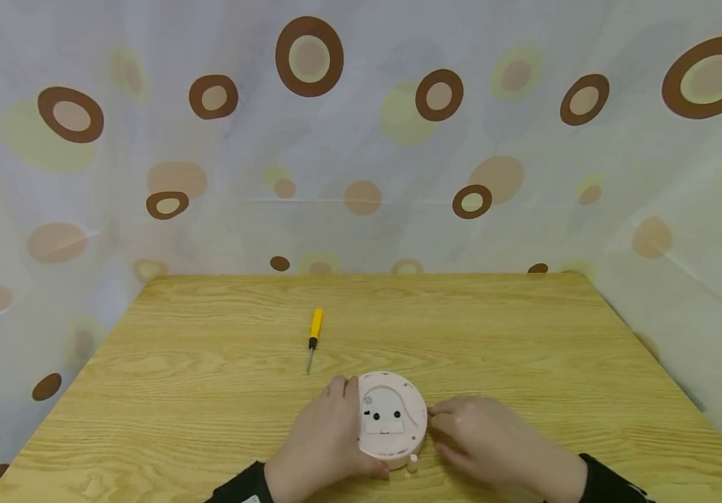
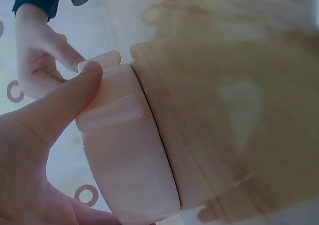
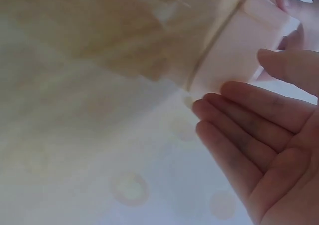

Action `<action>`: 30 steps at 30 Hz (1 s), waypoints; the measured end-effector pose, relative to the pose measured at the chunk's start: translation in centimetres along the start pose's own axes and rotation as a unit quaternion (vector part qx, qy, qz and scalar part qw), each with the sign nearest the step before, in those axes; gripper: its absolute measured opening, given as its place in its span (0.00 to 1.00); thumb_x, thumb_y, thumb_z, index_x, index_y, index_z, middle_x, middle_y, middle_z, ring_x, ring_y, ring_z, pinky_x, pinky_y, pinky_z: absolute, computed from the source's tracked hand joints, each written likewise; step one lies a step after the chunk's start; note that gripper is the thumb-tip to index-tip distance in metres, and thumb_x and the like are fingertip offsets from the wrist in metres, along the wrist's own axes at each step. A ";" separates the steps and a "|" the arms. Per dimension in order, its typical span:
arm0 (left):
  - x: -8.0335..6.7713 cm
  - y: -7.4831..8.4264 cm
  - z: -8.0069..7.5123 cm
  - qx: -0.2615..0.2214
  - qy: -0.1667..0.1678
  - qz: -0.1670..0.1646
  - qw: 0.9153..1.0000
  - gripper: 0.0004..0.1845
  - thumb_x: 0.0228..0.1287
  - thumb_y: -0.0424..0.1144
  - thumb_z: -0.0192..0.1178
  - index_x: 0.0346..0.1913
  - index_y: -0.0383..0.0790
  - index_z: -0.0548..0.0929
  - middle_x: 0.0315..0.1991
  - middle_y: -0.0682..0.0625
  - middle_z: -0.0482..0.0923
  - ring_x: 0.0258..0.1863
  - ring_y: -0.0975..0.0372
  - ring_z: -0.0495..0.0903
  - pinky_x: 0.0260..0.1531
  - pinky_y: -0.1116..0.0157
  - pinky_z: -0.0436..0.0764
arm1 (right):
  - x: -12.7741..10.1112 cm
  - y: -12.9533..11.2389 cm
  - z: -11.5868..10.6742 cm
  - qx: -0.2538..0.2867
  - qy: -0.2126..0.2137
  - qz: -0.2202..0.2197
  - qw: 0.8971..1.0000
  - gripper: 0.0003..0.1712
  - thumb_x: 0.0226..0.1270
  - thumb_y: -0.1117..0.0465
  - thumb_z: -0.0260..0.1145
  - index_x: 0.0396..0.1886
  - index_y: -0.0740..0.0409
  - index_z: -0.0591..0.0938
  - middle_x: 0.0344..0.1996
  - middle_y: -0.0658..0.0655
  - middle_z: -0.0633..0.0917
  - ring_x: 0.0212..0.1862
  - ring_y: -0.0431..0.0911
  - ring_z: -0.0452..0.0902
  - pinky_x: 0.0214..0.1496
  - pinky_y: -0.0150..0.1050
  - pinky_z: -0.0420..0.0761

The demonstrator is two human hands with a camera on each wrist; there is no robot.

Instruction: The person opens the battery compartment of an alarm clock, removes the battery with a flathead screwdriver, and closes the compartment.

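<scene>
A round pink clock (image 1: 392,419) lies face down near the front edge of the wooden table (image 1: 210,363), its back with small black holes and a white panel turned up. My left hand (image 1: 326,440) grips its left rim, and in the left wrist view the thumb (image 2: 60,105) is curled against the pink casing (image 2: 124,150). My right hand (image 1: 480,436) sits at the clock's right side with its fingertips at the rim. In the right wrist view its fingers (image 3: 249,115) are straight, just beside the casing (image 3: 239,51). A small pink foot (image 1: 412,462) sticks out at the clock's near edge.
A screwdriver with a yellow handle (image 1: 314,335) lies on the table a little beyond the clock, tip towards me. A pale curtain with brown and yellow rings (image 1: 361,140) hangs round the table on three sides.
</scene>
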State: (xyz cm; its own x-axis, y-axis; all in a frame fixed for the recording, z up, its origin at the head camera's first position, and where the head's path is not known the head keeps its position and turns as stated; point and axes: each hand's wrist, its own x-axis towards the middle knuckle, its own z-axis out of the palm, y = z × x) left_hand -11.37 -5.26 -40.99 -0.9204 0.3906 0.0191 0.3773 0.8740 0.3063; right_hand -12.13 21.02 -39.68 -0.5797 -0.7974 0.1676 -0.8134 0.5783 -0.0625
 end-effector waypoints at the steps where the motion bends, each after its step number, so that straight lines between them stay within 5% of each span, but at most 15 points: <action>1: 0.0 0.0 0.0 0.005 -0.001 0.000 1.000 0.74 0.29 0.76 0.83 0.73 0.25 0.70 0.58 0.37 0.78 0.48 0.53 0.84 0.48 0.57 0.89 | 0.1 -0.1 -0.2 0.000 -0.001 0.000 1.000 0.04 0.65 0.60 0.75 0.38 0.49 0.88 0.43 0.49 0.92 0.44 0.43 0.89 0.46 0.41 0.89; 9: -0.5 -0.3 -0.2 0.007 -0.019 0.003 1.000 0.74 0.36 0.78 0.79 0.76 0.25 0.67 0.61 0.35 0.80 0.52 0.50 0.85 0.50 0.56 0.88 | 1.5 -0.9 -2.3 -0.016 0.036 -0.036 0.999 0.07 0.63 0.62 0.78 0.38 0.49 0.87 0.37 0.45 0.89 0.38 0.37 0.85 0.38 0.32 0.85; 16: -0.7 -0.9 -0.4 -0.034 -0.037 0.001 0.999 0.74 0.42 0.77 0.77 0.79 0.23 0.62 0.65 0.36 0.82 0.60 0.49 0.85 0.54 0.54 0.87 | 3.6 -2.2 -3.7 0.008 -0.016 -0.032 0.999 0.07 0.67 0.62 0.77 0.33 0.46 0.87 0.31 0.41 0.85 0.31 0.30 0.74 0.34 0.27 0.77; 30: -0.8 -1.5 -0.4 -0.047 -0.025 -0.001 0.999 0.72 0.44 0.76 0.76 0.78 0.23 0.64 0.53 0.39 0.88 0.47 0.52 0.89 0.40 0.59 0.88 | 7.0 -3.0 -3.4 -0.001 -0.048 -0.035 0.998 0.13 0.63 0.67 0.75 0.24 0.47 0.82 0.22 0.41 0.77 0.25 0.33 0.59 0.30 0.25 0.64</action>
State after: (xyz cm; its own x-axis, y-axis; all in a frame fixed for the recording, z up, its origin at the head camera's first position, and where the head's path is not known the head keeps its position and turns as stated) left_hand -11.19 -6.99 -41.09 -0.9136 0.4055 -0.0286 0.3626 0.8447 0.3937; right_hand -13.59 14.31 -35.00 -0.5227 -0.8491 0.0767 -0.8525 0.5202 -0.0515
